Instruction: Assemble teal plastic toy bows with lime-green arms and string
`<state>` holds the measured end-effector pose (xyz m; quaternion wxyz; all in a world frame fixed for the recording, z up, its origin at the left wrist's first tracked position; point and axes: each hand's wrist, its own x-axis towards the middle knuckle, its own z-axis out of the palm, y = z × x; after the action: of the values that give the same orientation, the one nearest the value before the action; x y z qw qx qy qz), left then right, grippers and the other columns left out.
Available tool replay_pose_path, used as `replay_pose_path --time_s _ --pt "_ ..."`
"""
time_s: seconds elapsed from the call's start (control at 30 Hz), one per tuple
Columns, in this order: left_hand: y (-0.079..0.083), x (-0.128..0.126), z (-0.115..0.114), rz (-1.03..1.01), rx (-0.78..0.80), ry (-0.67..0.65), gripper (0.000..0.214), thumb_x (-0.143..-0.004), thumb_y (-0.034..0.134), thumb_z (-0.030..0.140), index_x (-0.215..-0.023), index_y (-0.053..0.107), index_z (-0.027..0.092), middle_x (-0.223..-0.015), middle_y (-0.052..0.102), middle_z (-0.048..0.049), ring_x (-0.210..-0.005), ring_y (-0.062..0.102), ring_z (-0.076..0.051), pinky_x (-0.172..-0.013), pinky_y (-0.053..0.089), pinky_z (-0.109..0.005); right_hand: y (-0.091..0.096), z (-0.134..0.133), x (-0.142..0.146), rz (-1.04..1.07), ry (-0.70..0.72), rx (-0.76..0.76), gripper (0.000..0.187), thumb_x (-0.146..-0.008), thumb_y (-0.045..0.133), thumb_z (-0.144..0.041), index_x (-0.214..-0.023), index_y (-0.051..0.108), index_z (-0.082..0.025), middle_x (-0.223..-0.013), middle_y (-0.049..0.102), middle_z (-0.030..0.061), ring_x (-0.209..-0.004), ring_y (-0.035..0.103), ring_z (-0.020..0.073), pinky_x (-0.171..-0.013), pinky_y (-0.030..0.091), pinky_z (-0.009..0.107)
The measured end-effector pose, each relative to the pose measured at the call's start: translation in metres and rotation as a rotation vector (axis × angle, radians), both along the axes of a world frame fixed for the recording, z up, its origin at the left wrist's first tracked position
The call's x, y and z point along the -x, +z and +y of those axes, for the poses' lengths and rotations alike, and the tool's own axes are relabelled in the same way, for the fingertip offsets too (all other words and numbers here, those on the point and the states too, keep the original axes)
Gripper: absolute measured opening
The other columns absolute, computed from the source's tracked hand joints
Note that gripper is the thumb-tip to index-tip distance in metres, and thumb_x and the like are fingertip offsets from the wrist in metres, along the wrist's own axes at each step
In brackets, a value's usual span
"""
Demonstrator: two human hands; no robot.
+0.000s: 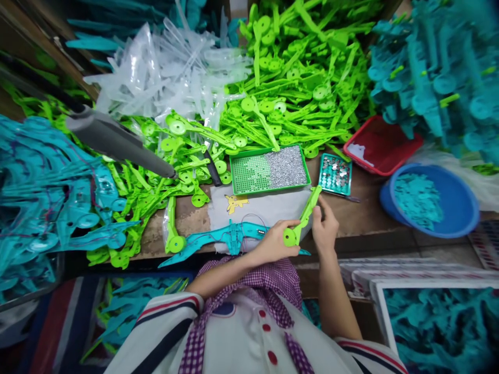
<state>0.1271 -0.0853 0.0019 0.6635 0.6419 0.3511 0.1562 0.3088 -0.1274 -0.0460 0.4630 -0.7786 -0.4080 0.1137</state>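
Note:
My left hand [277,241] grips the round end of a lime-green plastic arm [305,215], which slants up to the right. The fingers of my right hand [325,224] are closed round its upper part, beside a greyish translucent edge. Below them a turquoise bow-shaped plastic part [218,236] lies across the bench front, with a thin wire looping up from its middle. My left hand covers part of its right half. Another green arm [171,228], edged by a clear strip, is at the bow part's left end. Under the bow part is a grey cloth [268,205] with a yellow cartoon figure.
A green tray [233,176] of small metal pieces stands behind the cloth, beside a smaller tray [322,179]. Right of these are a red basin [390,166] and a blue tub [463,208]. Green arms [296,88] and clear strips [156,72] pile behind; a grey tool [120,137] hangs left.

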Motion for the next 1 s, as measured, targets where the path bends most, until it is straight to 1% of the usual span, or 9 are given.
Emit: replay_pose_path --time_s 0.1,0.2,0.37,0.43,0.5,0.57,0.77,0.87,1.0 --pt "0.005 0.009 0.001 -0.024 -0.007 0.024 0.071 -0.067 0.077 0.019 -0.135 0.058 0.019 -0.130 0.063 -0.0098 -0.120 0.059 -0.027 -0.108 0.045 -0.042 -0.004 0.000 0.004 -0.030 0.028 -0.002 0.050 -0.098 0.047 -0.052 -0.129 0.068 -0.019 -0.134 0.067 0.0143 -0.129 0.061 0.0275 -0.113 0.044 0.051" --pt "0.005 0.010 0.001 -0.030 -0.025 0.012 0.071 -0.068 0.077 0.020 -0.136 0.058 0.017 -0.127 0.063 -0.0103 -0.119 0.060 -0.027 -0.107 0.046 -0.042 -0.004 -0.002 0.004 -0.048 0.045 -0.028 0.047 -0.099 0.046 -0.050 -0.125 0.070 -0.020 -0.130 0.069 0.0127 -0.127 0.062 0.0268 -0.116 0.041 0.053" --pt "0.001 -0.002 -0.002 -0.015 -0.010 -0.004 0.064 -0.071 0.078 0.023 -0.132 0.061 0.021 -0.130 0.063 -0.0090 -0.121 0.060 -0.028 -0.109 0.045 -0.042 0.008 -0.006 -0.001 0.010 -0.168 -0.128 0.048 -0.101 0.045 -0.048 -0.130 0.068 -0.017 -0.129 0.070 0.0145 -0.121 0.066 0.0264 -0.108 0.049 0.048" --pt "0.000 -0.007 -0.002 -0.016 -0.013 -0.020 0.064 -0.071 0.080 0.025 -0.132 0.061 0.021 -0.131 0.063 -0.0096 -0.122 0.059 -0.028 -0.110 0.044 -0.043 0.011 -0.004 -0.004 -0.057 -0.109 -0.137 0.046 -0.099 0.050 -0.047 -0.131 0.067 -0.019 -0.133 0.068 0.0138 -0.125 0.064 0.0262 -0.112 0.045 0.050" --pt "0.000 -0.010 -0.002 -0.007 -0.042 -0.047 0.071 -0.068 0.084 0.026 -0.134 0.059 0.019 -0.133 0.061 -0.0112 -0.125 0.058 -0.029 -0.111 0.043 -0.044 0.011 0.000 -0.007 -0.141 0.016 -0.091 0.042 -0.097 0.055 -0.047 -0.127 0.070 -0.021 -0.134 0.068 0.0119 -0.127 0.063 0.0259 -0.118 0.037 0.053" --pt "0.000 -0.011 -0.001 0.012 -0.077 -0.077 0.077 -0.065 0.086 0.026 -0.136 0.057 0.017 -0.134 0.060 -0.0134 -0.126 0.056 -0.031 -0.112 0.043 -0.046 0.007 0.003 -0.009 -0.189 0.072 -0.039 0.039 -0.097 0.055 -0.046 -0.121 0.072 -0.021 -0.131 0.069 0.0112 -0.126 0.064 0.0255 -0.119 0.034 0.055" --pt "-0.003 -0.008 -0.002 0.075 -0.164 -0.104 0.073 -0.071 0.081 0.025 -0.138 0.054 0.017 -0.131 0.059 -0.0125 -0.123 0.057 -0.031 -0.109 0.045 -0.046 -0.004 0.009 -0.009 -0.259 0.084 0.049 0.041 -0.099 0.047 -0.047 -0.119 0.072 -0.022 -0.130 0.070 0.0113 -0.127 0.063 0.0247 -0.118 0.033 0.056" --pt "-0.002 -0.005 -0.003 0.093 -0.203 -0.135 0.071 -0.075 0.077 0.025 -0.141 0.052 0.020 -0.127 0.057 -0.0104 -0.120 0.056 -0.030 -0.108 0.046 -0.045 -0.005 0.010 -0.007 -0.334 0.065 0.084 0.041 -0.101 0.044 -0.046 -0.117 0.072 -0.022 -0.129 0.071 0.0101 -0.127 0.062 0.0243 -0.120 0.028 0.056" --pt "0.003 -0.003 -0.003 0.154 -0.316 -0.211 0.067 -0.081 0.074 0.027 -0.143 0.052 0.020 -0.120 0.057 -0.0110 -0.117 0.052 -0.032 -0.109 0.042 -0.050 -0.004 0.009 -0.008 -0.412 0.080 0.120 0.039 -0.101 0.044 -0.044 -0.117 0.072 -0.022 -0.127 0.071 0.0098 -0.126 0.063 0.0248 -0.121 0.022 0.057"
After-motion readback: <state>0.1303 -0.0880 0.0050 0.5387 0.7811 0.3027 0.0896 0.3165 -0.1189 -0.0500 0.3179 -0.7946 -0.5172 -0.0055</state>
